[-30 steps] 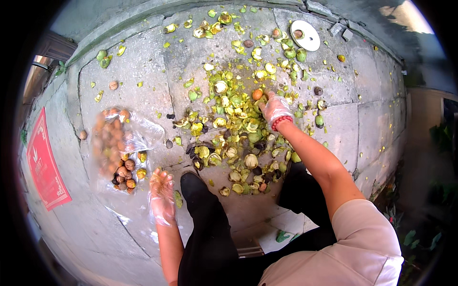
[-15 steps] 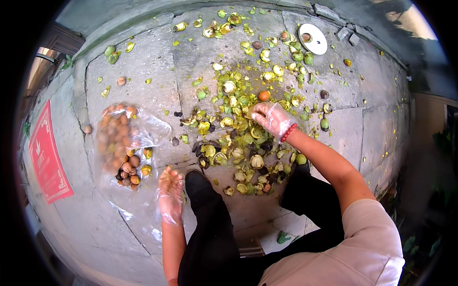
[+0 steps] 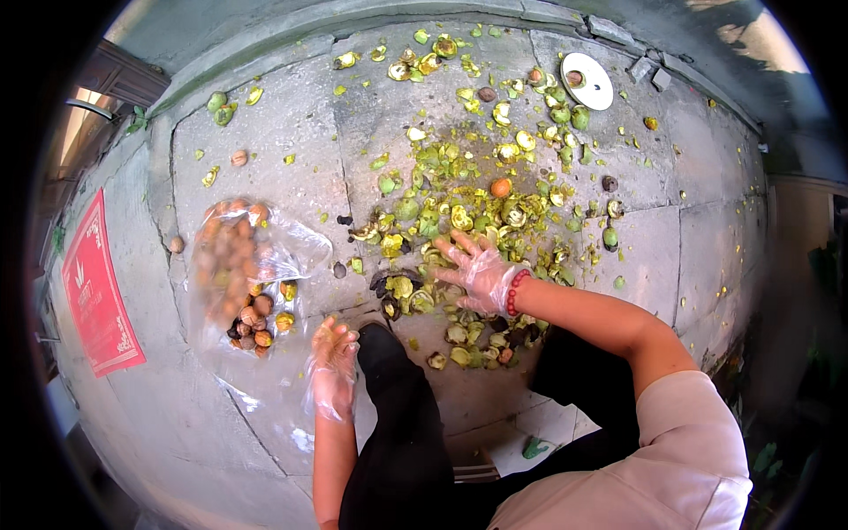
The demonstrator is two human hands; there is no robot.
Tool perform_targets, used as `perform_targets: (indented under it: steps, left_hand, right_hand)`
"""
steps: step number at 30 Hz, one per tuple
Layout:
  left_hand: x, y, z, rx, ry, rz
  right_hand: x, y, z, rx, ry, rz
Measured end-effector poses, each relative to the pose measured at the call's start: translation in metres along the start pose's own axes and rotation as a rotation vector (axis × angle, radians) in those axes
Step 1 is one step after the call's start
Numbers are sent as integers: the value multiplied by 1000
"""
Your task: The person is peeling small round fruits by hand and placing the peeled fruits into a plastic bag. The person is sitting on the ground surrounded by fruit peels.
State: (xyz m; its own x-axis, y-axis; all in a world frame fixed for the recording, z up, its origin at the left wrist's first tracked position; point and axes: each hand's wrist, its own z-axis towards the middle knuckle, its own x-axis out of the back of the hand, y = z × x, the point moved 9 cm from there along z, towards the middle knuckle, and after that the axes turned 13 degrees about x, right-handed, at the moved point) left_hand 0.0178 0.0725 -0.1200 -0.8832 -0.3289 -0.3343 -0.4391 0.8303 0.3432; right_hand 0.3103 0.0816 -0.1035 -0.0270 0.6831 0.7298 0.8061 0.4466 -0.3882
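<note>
With right hand [image 3: 484, 276] spread wide over husks [image 3: 460, 218], well in from the far edge of the pavement [image 3: 283, 110]; left hand [image 3: 333, 371] well apart, half-open beside the bag [image 3: 299, 243]. Probably at husk-sorting; calls for closing the grip before any lift.

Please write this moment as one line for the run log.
left hand: gloved, half-curled, near bag | right hand: gloved, spread, at husks | walnuts: many in bag, some outside | red sheet: left of bag
</note>
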Motion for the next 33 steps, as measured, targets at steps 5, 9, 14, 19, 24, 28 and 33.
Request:
perform_targets:
  steps: [5,9,14,19,24,28,33]
  left_hand:
    - [4,4,-2,11,38,0]
    - [2,0,3,-6,-15,12]
    - [-3,-5,9,-21,-2,-8]
    - [-25,1,-1,-29,-12,-40]
    - [-23,-2,-29,-32,-134,-83]
    - [40,-10,-70,-8,-101,-68]
    - [137,-54,-115,105,115,-67]
  right_hand:
    - [-12,3,-56,179,253,129]
    - [-10,60,-94,-46,563,378]
    - [19,111,-143,-275,634,335]
    - [42,133,-246,-460,577,192]
    - [70,99,-392,-790,759,278]
    - [60,80,-460,-923,903,426]
    - [35,36,-504,-1010,945,443]
